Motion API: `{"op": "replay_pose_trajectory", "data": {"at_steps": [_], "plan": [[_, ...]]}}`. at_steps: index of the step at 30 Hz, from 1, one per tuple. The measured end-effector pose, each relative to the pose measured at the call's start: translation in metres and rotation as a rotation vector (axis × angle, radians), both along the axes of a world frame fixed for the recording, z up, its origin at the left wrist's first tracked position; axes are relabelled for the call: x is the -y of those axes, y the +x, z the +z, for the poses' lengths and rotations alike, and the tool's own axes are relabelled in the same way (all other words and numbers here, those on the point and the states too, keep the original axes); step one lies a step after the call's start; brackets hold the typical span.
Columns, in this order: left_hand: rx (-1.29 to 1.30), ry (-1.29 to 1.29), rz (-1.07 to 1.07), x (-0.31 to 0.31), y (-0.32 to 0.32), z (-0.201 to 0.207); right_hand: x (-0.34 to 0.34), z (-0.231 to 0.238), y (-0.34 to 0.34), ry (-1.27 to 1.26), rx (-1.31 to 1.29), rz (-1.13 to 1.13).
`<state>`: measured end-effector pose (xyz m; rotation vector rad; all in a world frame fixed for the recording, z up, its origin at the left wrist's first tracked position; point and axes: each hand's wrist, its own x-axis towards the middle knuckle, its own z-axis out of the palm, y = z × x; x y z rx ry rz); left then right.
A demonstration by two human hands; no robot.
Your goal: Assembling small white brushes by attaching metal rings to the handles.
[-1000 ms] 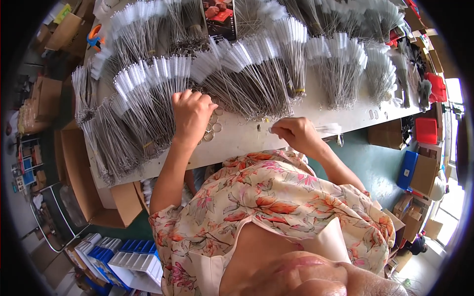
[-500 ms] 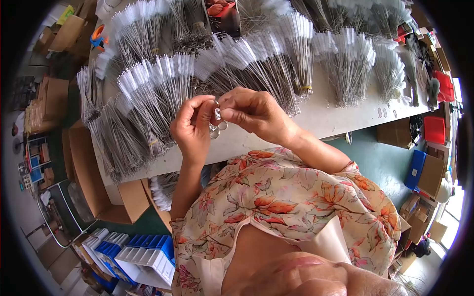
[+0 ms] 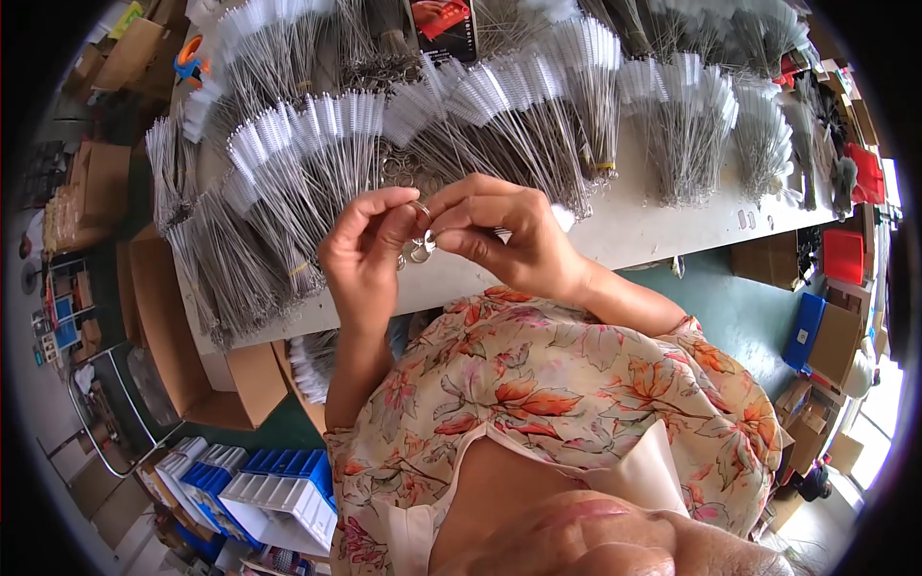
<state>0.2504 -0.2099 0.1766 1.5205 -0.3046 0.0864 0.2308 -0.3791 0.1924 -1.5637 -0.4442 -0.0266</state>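
Observation:
My left hand (image 3: 363, 252) and my right hand (image 3: 499, 230) meet above the front edge of the white table (image 3: 653, 235). Between their fingertips they pinch small metal rings (image 3: 421, 242), one held up by the left thumb and forefinger. Behind the hands lie fanned bundles of thin wire brushes with white bristle tips (image 3: 317, 144), and a small heap of metal rings (image 3: 399, 168) rests among them. More brush bundles (image 3: 691, 106) spread to the right.
Cardboard boxes (image 3: 168, 317) stand left of the table, one holding more brushes (image 3: 312, 360). Blue and white parts bins (image 3: 259, 485) sit at lower left. Red (image 3: 845, 254) and blue (image 3: 802, 331) crates stand on the green floor at right.
A second ago the hands were apart on the table, left on the ring heap. They came together, lifted off the surface, and now hold rings between their fingertips.

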Motion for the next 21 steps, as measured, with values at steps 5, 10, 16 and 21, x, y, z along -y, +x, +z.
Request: {"op": "replay_pose_trajectory", "data": {"at_steps": [5,10,16,21], "plan": [[-0.418,-0.403,-0.321,-0.006,0.006,0.016,-0.006,-0.011,0.002,-0.367,0.739,-0.294],[-0.389,-0.174,-0.433,-0.019,0.009,0.034,0.001,-0.005,-0.003,-0.575,0.849,-0.236],[0.244,0.242,-0.151,-0.009,0.001,0.032,0.004,-0.001,0.002,-0.131,0.23,-0.089],[0.523,0.332,0.013,-0.005,-0.004,0.028,0.007,0.018,0.006,0.255,-0.525,0.096]]}}
